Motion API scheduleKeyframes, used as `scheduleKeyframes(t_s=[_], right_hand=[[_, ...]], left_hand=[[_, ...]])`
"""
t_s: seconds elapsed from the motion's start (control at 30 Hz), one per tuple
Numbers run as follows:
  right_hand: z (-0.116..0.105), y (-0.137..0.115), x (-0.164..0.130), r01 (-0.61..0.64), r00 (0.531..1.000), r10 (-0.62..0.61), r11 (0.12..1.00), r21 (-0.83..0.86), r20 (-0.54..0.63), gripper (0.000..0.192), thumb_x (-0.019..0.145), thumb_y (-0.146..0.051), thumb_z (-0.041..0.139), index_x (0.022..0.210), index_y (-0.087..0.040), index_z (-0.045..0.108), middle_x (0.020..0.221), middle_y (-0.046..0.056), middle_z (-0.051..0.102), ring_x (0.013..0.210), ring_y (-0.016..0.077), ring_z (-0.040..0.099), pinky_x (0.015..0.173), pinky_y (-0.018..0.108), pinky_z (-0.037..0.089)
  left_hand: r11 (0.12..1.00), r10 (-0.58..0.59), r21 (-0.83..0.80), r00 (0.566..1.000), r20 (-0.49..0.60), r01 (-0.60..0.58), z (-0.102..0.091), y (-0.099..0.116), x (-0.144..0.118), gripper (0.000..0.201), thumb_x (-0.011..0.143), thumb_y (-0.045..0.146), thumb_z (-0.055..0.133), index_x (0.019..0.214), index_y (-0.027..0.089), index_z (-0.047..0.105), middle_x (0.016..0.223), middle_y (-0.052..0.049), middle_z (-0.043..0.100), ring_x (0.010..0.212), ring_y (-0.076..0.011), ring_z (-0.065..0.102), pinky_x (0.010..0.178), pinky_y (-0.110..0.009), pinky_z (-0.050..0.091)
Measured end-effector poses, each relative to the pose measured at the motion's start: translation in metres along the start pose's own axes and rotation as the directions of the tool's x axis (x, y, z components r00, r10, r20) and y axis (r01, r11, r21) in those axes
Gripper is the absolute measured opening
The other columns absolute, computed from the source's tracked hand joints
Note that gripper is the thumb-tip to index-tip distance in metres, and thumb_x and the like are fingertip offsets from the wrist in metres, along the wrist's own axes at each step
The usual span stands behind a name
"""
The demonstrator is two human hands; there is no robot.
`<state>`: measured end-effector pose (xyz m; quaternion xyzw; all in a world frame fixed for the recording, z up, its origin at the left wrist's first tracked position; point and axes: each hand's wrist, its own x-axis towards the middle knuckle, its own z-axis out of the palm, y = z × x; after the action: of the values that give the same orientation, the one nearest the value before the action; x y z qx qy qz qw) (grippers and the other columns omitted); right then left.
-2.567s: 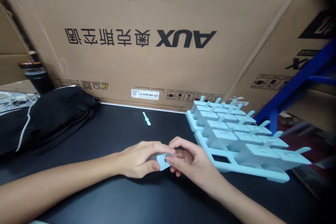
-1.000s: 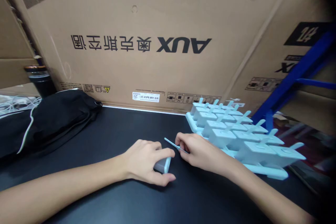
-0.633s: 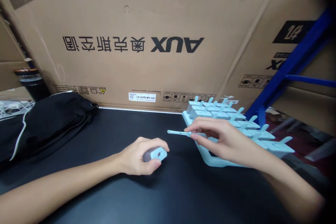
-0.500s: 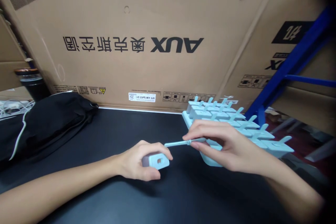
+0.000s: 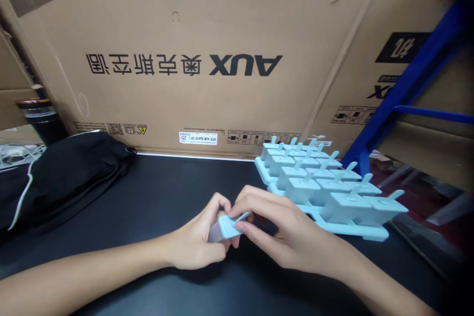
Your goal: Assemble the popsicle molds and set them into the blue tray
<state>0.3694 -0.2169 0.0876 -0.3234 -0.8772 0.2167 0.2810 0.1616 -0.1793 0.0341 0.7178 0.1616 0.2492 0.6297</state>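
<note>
**popmold_fan:** Both hands meet just in front of the near left corner of the pale blue mould tray [image 5: 335, 227]. The left hand [image 5: 196, 244] is wrapped around a single small mould cup [image 5: 222, 229]. The right hand [image 5: 276, 234] pinches a thin blue stick [image 5: 240, 217] right at the cup's slotted cap.

**tray_guy:** What could go wrong there?

**popmold_fan:** My guess is that if the stick goes in skewed it could jam in the slot or bend. The cup might also slip from that hand, since only the fingertips pin it.

**tray_guy:** And the tray?

**popmold_fan:** It's nearly full, with rows of capped cups that each have a stick poking up. One near-left slot looks empty. I can't see inside any of the cups. There's a black bag [image 5: 62, 177] far left of the tray.
</note>
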Motion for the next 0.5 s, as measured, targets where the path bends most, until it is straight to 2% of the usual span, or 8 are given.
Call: scheduleKeyframes(t_s=[0.07,0.1,0.2,0.33,0.43,0.5], right_hand=[[0.0,0.0,0.001,-0.024,0.999,0.024,0.999,0.022,0.031,0.02,0.09,-0.023,0.058,0.11,-0.021,0.06,0.102,0.004,0.059,0.087,0.0105,0.056,0.074,0.023,0.046],[-0.001,0.0,0.001,-0.029,0.998,0.028,0.999,0.022,0.054,0.024,0.088,-0.025,0.062,0.112,-0.022,0.06,0.104,0.003,0.059,0.088,0.0109,0.056,0.074,0.023,0.046],[-0.008,-0.002,0.0,-0.016,0.993,0.019,0.999,-0.03,0.12,0.032,0.085,-0.025,0.065,0.116,-0.024,0.059,0.101,0.002,0.062,0.084,0.0107,0.056,0.074,0.024,0.046],[-0.039,-0.008,-0.012,0.005,0.983,0.026,0.987,-0.163,0.184,0.028,0.088,-0.027,0.061,0.116,-0.025,0.062,0.102,0.002,0.066,0.087,0.0119,0.06,0.076,0.025,0.047],[-0.075,-0.006,-0.032,-0.074,0.987,0.119,0.937,-0.343,0.113,0.024,0.088,-0.032,0.061,0.11,-0.027,0.065,0.098,0.002,0.068,0.079,0.0134,0.062,0.067,0.026,0.048],[-0.095,0.002,-0.047,-0.163,0.982,0.191,0.851,-0.499,0.006,0.022,0.087,-0.037,0.061,0.106,-0.028,0.067,0.083,0.002,0.067,0.065,0.0138,0.06,0.057,0.027,0.046]], left_hand=[[0.999,0.0,-0.045,1.0,-0.019,-0.001,0.004,0.001,-0.001,0.04,0.069,0.001,0.054,0.095,0.022,0.033,0.085,0.004,0.053,0.07,-0.0085,0.049,0.065,-0.021,0.04],[1.0,0.022,-0.014,1.0,-0.022,-0.022,0.005,0.002,-0.001,0.038,0.07,0.002,0.055,0.094,0.022,0.033,0.089,0.002,0.054,0.073,-0.009,0.05,0.067,-0.022,0.041],[0.975,0.1,0.2,0.995,-0.01,-0.096,0.007,0.005,-0.002,0.03,0.077,0.009,0.059,0.096,0.02,0.039,0.1,-0.002,0.054,0.083,-0.0119,0.052,0.074,-0.025,0.043],[0.878,0.079,0.472,0.997,0.023,-0.08,0.007,0.005,-0.003,0.035,0.082,0.029,0.068,0.103,0.021,0.041,0.109,-0.005,0.057,0.096,-0.0177,0.055,0.086,-0.032,0.046],[0.788,0.104,0.602,0.991,0.085,-0.134,0.008,0.0,-0.003,0.029,0.088,0.03,0.061,0.11,0.022,0.044,0.128,-0.008,0.056,0.114,-0.0203,0.054,0.098,-0.035,0.043],[0.651,0.186,0.716,0.967,0.171,-0.252,0.01,-0.004,-0.002,0.014,0.091,0.023,0.054,0.104,0.022,0.048,0.125,-0.007,0.06,0.114,-0.02,0.056,0.097,-0.033,0.044]])
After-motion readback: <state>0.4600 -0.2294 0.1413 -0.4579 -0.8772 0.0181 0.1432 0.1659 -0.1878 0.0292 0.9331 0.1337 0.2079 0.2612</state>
